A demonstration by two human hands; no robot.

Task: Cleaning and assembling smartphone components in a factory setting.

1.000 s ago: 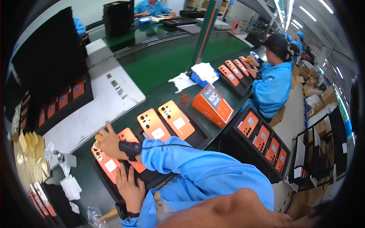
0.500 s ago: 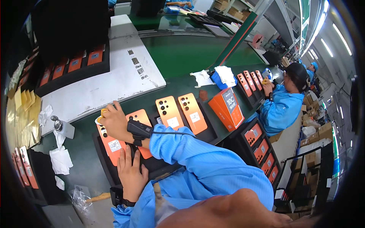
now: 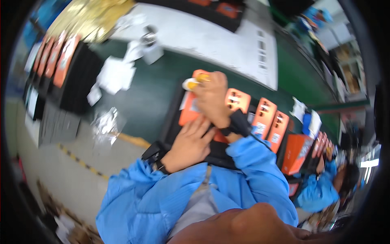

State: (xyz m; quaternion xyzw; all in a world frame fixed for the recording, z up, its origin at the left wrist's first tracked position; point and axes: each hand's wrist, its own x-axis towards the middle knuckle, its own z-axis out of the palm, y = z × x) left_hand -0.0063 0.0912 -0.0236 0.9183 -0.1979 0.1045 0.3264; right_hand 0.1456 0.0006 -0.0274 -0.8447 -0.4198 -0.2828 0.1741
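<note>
Orange phone (image 3: 187, 114) lies in a black tray (image 3: 172, 113), under my right hand (image 3: 213, 97), whose fingers bend over its far end — blur hides whether they pinch the yellow-and-white bit (image 3: 189, 84) at their tips. My left hand (image 3: 189, 145) lies flat, holding nothing, fingers outstretched by its near end. Rightward sit three more phones (image 3: 264, 116) — then an orange box (image 3: 295, 151).
</note>
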